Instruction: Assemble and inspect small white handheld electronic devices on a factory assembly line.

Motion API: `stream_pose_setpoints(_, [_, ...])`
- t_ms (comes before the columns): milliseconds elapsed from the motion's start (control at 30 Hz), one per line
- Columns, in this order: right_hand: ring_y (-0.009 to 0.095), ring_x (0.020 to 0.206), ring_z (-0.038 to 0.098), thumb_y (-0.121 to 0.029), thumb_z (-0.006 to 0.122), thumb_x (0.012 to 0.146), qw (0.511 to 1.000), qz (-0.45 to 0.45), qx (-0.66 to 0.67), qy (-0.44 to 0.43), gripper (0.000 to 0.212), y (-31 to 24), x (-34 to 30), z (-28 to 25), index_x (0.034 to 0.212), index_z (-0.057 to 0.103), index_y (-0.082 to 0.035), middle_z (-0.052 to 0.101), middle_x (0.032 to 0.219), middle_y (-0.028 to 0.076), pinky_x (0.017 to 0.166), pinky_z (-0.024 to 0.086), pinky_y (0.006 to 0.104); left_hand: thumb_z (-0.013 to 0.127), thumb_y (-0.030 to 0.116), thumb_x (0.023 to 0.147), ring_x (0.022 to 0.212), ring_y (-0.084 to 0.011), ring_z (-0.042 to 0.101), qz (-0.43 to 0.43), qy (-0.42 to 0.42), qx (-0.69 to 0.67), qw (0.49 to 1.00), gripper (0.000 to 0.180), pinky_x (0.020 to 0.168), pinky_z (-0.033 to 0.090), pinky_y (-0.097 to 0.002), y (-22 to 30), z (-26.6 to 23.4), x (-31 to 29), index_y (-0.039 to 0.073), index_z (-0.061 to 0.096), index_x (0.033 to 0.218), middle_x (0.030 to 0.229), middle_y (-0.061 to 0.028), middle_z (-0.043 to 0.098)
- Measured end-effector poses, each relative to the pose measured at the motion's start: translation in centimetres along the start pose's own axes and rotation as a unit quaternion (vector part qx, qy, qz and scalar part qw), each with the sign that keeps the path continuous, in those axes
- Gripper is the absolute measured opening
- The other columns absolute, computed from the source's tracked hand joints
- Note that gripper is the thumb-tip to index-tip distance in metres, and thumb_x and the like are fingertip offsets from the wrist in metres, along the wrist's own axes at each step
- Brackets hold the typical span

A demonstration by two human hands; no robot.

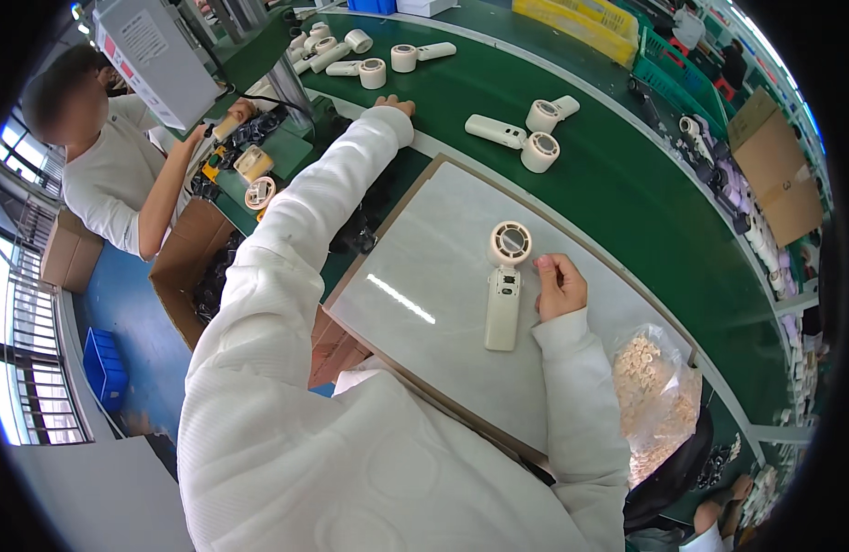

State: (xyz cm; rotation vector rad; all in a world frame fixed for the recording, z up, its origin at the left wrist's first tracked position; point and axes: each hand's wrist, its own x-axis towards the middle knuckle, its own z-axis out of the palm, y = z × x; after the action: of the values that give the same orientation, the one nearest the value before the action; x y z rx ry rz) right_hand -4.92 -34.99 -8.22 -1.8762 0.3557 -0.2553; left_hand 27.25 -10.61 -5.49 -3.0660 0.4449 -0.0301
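Observation:
A cream handheld fan [502, 285] lies on the pale grey work board, its round head away from me and its handle toward me. Just right of it is my right hand [560, 287], with thumb and fingertips pinched together; whatever may be between them is too small to make out. My left arm stretches far forward, and my left hand [397, 105] is over the near edge of the green belt. Its fingers look apart, with nothing seen in them, though the sleeve hides part of the hand. The nearest fan to it [373, 74] lies a little beyond.
More fans [540, 152] lie on the green conveyor belt [627, 202]. A clear bag of small cream parts [654, 386] sits at the board's right. To the left, a co-worker [111, 156] handles parts beside a grey machine [157, 60] and an open carton [190, 262].

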Motion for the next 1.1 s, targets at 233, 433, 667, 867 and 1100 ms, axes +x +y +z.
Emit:
stream_pose_setpoints(233, [0.012,0.069,0.05,-0.014,0.057,0.095,0.996,-0.054,0.072,0.017,0.013,-1.3,-0.3,0.4,0.1,0.065,-0.004,0.057,0.086,0.003,0.054,0.051,0.0224,0.056,0.017,0.089,0.112,-0.0318,0.054,-0.015,-0.013,-0.01,1.0,0.027,0.1,0.044,-0.042,-1.3,0.7,2.3,0.017,0.063,0.115,0.115,-0.0099,0.06])
stream_pose_setpoints(433, [0.011,0.071,0.051,-0.014,0.055,0.096,0.995,-0.053,0.079,0.007,0.014,-0.9,-0.7,0.4,0.102,0.063,-0.004,0.059,0.089,0.002,0.058,0.051,0.0221,0.057,0.015,0.088,0.115,-0.0276,0.054,-0.034,0.016,-0.018,0.999,0.029,0.099,0.042,-0.0471,-0.6,-0.7,1.4,0.021,0.063,0.116,0.113,-0.009,0.062])
stream_pose_setpoints(667, [0.01,0.072,0.05,-0.012,0.055,0.096,0.993,-0.104,0.041,-0.043,0.013,-1.7,-1.3,0.2,0.104,0.061,-0.004,0.058,0.088,0.002,0.059,0.049,0.0212,0.053,-0.002,0.086,0.076,-0.019,0.059,0.153,0.118,-0.402,0.895,0.027,0.073,0.049,-0.0302,4.6,-4.4,-10.3,0.012,0.067,0.105,0.092,-0.0049,0.066])
stream_pose_setpoints(867, [0.012,0.071,0.047,-0.006,0.057,0.092,0.988,-0.118,0.078,-0.061,0.008,-3.3,-2.0,1.0,0.099,0.059,-0.005,0.055,0.086,0.003,0.062,0.044,0.022,0.049,-0.007,0.086,0.077,-0.0137,0.057,0.146,-0.004,-0.638,0.757,0.029,0.073,0.047,-0.0244,9.2,-3.1,-20.8,0.005,0.066,0.107,0.093,-0.0043,0.065])
stream_pose_setpoints(1100, [0.019,0.085,0.044,-0.004,0.06,0.086,0.966,-0.226,-0.124,-0.034,0.008,-3.1,-2.4,2.3,0.094,0.059,-0.006,0.049,0.098,0.009,0.071,0.041,0.0266,0.051,-0.009,0.085,0.078,-0.0119,0.053,0.167,-0.071,-0.706,0.684,0.033,0.074,0.046,-0.0233,11.1,0.0,-20.5,0.006,0.063,0.113,0.095,-0.0044,0.063])
